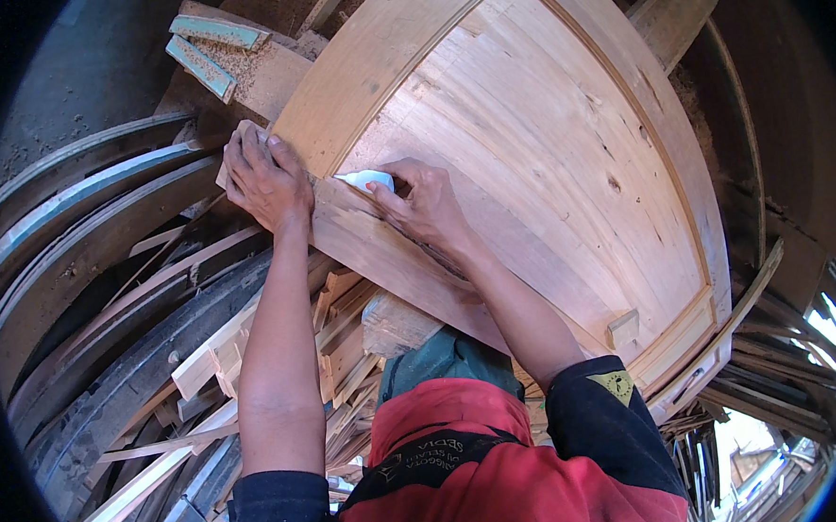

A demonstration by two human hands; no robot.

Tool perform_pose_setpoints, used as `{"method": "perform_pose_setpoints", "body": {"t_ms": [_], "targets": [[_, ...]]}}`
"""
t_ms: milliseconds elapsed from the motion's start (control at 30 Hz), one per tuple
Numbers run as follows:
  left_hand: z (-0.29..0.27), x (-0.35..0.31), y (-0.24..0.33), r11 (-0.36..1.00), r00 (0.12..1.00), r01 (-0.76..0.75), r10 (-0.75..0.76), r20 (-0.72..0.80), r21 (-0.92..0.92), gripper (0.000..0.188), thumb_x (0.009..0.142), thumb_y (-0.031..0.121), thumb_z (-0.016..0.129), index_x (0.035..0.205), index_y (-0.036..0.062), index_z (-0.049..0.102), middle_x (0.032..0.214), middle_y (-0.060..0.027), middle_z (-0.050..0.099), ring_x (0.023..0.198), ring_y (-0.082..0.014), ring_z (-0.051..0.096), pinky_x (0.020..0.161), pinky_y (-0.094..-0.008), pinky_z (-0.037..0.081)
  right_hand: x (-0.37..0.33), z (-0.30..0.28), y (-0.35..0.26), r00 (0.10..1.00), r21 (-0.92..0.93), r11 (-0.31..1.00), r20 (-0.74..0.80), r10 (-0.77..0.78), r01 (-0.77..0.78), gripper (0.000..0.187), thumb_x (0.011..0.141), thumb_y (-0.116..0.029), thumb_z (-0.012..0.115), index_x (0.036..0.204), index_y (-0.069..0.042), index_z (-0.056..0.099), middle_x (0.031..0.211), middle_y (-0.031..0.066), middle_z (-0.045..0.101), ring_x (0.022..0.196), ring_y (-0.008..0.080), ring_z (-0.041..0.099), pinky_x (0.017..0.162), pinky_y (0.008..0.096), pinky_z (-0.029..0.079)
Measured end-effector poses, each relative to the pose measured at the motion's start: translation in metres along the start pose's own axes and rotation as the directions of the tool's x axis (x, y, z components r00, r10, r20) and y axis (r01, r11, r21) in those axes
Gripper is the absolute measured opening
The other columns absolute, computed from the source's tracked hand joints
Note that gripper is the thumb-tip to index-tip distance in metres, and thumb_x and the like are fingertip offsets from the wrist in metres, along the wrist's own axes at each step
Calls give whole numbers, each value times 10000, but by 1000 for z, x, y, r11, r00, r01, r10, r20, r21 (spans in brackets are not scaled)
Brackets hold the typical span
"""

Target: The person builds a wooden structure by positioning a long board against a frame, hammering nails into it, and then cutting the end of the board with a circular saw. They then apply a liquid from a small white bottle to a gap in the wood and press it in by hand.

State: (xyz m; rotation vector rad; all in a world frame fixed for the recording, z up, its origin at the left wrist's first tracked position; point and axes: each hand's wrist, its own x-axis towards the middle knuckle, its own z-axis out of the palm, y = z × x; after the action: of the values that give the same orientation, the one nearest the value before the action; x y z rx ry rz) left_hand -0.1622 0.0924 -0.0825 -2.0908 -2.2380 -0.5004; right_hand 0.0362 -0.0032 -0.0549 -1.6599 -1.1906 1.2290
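A pale wooden panel (pixel 526 151) with a moulded frame (pixel 370 70) lies in front of me. My right hand (pixel 424 199) grips a small white squeeze bottle (pixel 368 179), its pointed tip at the inner corner where two frame boards meet. My left hand (pixel 267 179) is wrapped over the end of the near frame board (pixel 360 231), just left of that corner, with the fingers curled over the far side. Whether anything leaves the bottle's tip is too small to tell.
Two turquoise-edged offcuts (pixel 208 50) lie on a sawdust-strewn board beyond my left hand. Curved boards (pixel 85 222) and strips of timber are stacked at left. A small wood block (pixel 622 328) sits on the panel's near right part. More timber (pixel 783 374) is piled at right.
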Motion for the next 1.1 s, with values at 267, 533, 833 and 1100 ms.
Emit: {"method": "perform_pose_setpoints", "body": {"t_ms": [267, 533, 833, 1100], "targets": [[0, 0, 1, 999, 1000, -10, 10, -11, 31, 481, 1061, 397, 483, 1480, 168, 537, 1506, -91, 512, 1424, -273, 450, 1156, -494, 311, 3, 1, -9, 1000, 12, 1000, -16, 11, -11, 291, 852, -243, 744, 976, 18, 769, 887, 223, 727, 798, 352, 717, 736, 417, 565], [2, -1, -1, 999, 1000, -8, 8, -16, 37, 485, 1062, 396, 481, 1488, 172, 534, 1505, -80, 514, 1429, -266, 445, 1160, -497, 305, 3, 2, -16, 1000, -7, 1000, -29, -9, 9, 293, 838, -240, 751, 976, 17, 775, 878, 214, 728, 793, 336, 718, 734, 409, 569], [2, -1, -1, 999, 1000, -6, 6, -7, 40, 498, 1063, 402, 480, 1490, 151, 531, 1513, -78, 510, 1455, -262, 417, 1176, -498, 284, 4, 4, -16, 999, 4, 1000, -32, 28, -28, 290, 841, -232, 750, 996, 12, 779, 899, 209, 736, 804, 324, 727, 737, 402, 571], [1, -1, -1, 999, 1000, -16, 16, -10, 36, 491, 1067, 391, 476, 1493, 151, 530, 1514, -83, 508, 1457, -259, 414, 1172, -490, 285, 3, 6, -13, 999, -10, 1000, -49, 13, -13, 280, 842, -231, 748, 987, 6, 782, 882, 212, 731, 785, 325, 724, 724, 401, 570]]}}
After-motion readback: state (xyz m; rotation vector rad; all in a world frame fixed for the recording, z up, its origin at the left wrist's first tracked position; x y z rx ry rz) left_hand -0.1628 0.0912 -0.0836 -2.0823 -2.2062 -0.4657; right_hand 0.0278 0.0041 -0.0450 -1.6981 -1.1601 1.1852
